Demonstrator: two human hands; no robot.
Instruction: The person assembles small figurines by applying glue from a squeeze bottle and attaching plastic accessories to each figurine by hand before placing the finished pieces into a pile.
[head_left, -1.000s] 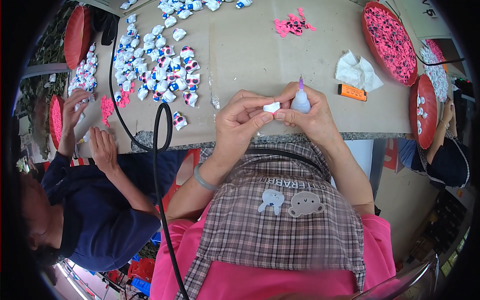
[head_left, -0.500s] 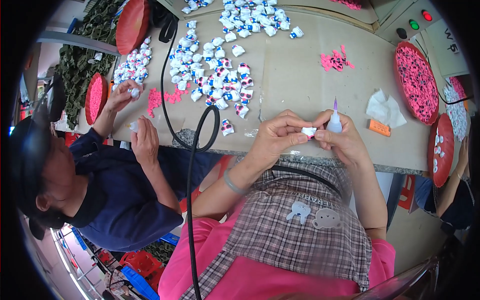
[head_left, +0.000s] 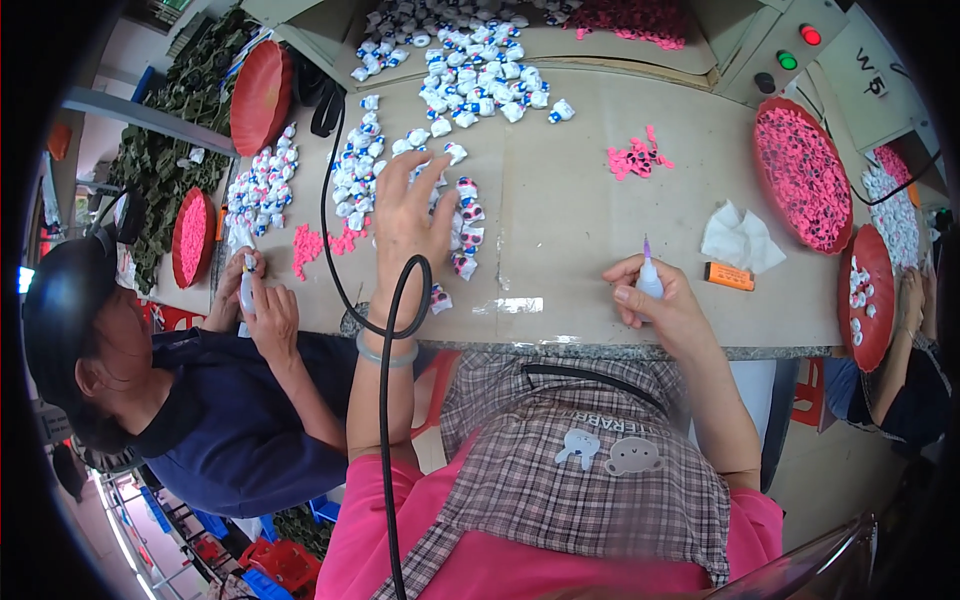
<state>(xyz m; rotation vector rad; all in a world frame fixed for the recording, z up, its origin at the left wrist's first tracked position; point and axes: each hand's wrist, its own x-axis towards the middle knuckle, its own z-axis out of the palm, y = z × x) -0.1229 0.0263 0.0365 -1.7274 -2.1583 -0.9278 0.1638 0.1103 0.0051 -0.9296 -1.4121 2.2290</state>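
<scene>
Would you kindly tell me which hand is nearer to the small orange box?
Right: the right hand, holding the purple-tipped squeeze bottle, is just left of the small orange box; the left hand is much farther left, over white figures.

The left hand (head_left: pixel 412 225) has parted from the right hand (head_left: pixel 670 312) and hangs over the figures (head_left: pixel 467 214); the pinched piece no longer sits between them.

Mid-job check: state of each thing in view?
Left hand: open, at white figures; contact unclear
Right hand: closed around squeeze bottle
Squeeze bottle: held, purple tip exposed
White figures: massed in loose clusters
Tissue: creased, spread out
Orange box: lying flat
Black cable: looped
Lower-right tray: partly filled
Red light: looks lit
</scene>
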